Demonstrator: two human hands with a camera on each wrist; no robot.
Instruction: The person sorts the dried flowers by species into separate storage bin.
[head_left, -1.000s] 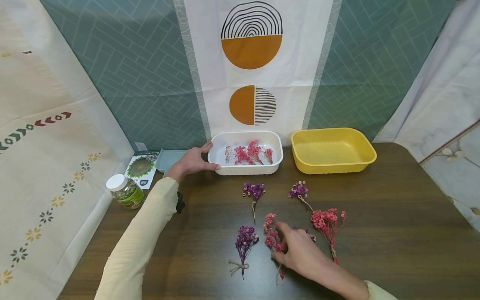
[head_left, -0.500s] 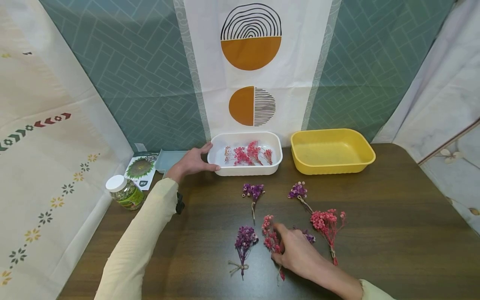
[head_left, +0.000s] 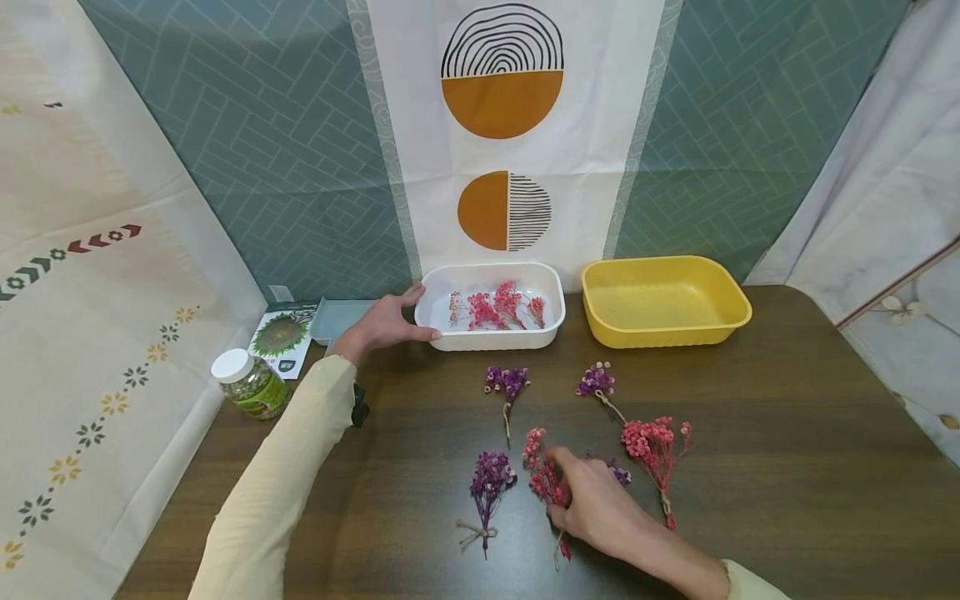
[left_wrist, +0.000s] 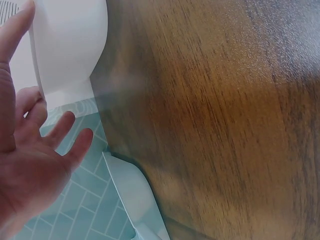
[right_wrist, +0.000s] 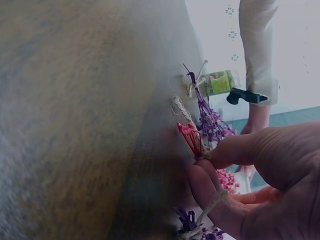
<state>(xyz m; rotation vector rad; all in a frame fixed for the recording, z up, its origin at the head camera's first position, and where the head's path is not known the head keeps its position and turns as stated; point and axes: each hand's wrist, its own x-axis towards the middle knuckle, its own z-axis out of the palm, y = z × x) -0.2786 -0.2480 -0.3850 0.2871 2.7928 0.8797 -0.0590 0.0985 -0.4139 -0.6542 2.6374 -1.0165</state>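
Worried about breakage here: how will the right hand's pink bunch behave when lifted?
The pink bunch is probably light: its stems look thin. Its tiny, dry-looking blooms may shed if squeezed. The twine should keep stems bundled.

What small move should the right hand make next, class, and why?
Probably lift the pink dried-flower bunch toward the white basin: the right hand pinches its stems, while similar pink flowers lie inside that basin and the left hand holds its end.

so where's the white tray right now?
In the head view, the white tray sits at the far side of the table, just left of the yellow tray, with the left hand holding its left end.
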